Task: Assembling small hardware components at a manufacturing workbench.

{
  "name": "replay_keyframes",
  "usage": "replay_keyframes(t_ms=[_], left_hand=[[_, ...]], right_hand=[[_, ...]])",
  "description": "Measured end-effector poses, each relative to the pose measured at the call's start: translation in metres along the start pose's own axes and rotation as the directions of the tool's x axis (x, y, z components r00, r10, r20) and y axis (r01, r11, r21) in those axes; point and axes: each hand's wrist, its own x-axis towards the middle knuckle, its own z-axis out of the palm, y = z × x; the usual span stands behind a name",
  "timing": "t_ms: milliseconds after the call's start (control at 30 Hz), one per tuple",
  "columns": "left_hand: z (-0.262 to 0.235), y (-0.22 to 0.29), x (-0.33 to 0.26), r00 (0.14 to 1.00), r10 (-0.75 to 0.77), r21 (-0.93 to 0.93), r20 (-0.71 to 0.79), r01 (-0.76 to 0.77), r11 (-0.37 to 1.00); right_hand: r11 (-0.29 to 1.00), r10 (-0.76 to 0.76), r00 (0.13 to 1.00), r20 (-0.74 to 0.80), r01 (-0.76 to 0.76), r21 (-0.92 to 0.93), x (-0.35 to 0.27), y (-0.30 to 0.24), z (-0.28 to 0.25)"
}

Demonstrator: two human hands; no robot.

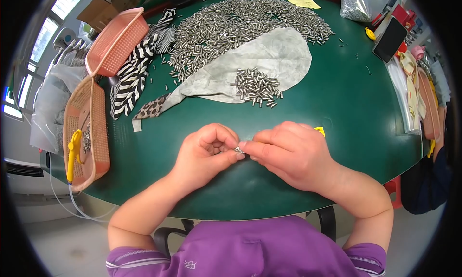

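smooth green tabletop (346,98); left fingers (225,158) and right fingers (266,150) pinch a shiny metal piece (238,150).

White light is glaring from rectangular glass windows (44,39) at far left, and small silver metal cylinders (250,18) are glinting. Fisheye distortion is bowing the smooth dark-green tabletop (349,98).

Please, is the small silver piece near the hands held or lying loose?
Held: the small silver piece is pinched in the fingertips of the left hand, with the right hand close beside.
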Motion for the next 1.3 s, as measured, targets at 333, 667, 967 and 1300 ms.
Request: replay_keyframes(t_ms=[333, 667, 967, 1300], left_hand=[[-0.0007, -0.0035, 0.0003, 1.000, 0.031, -0.059, 0.000, -0.031, 0.998], [0.0001, -0.0008, -0.0002, 1.000, 0.025, 0.002, 0.014, -0.025, 1.000], [-0.0012, -0.0014, 0.0007, 0.999, 0.042, -0.004, 0.015, -0.042, 0.999], [-0.0021, -0.0055, 0.0006, 0.996, 0.090, -0.085, 0.010, -0.089, 0.992]], right_hand=[[0.977, 0.100, 0.995, -0.001, -0.098, 0.187, -0.0018, -0.0007, 0.0008], [0.998, 0.011, 1.000, 0.007, -0.012, 0.054, -0.0011, -0.0025, -0.0011], [0.956, 0.139, 0.990, -0.005, -0.133, 0.261, -0.0019, 0.0028, 0.0055], [0.963, 0.124, 0.992, 0.027, -0.127, 0.239, -0.0014, 0.0014, 0.0020]])
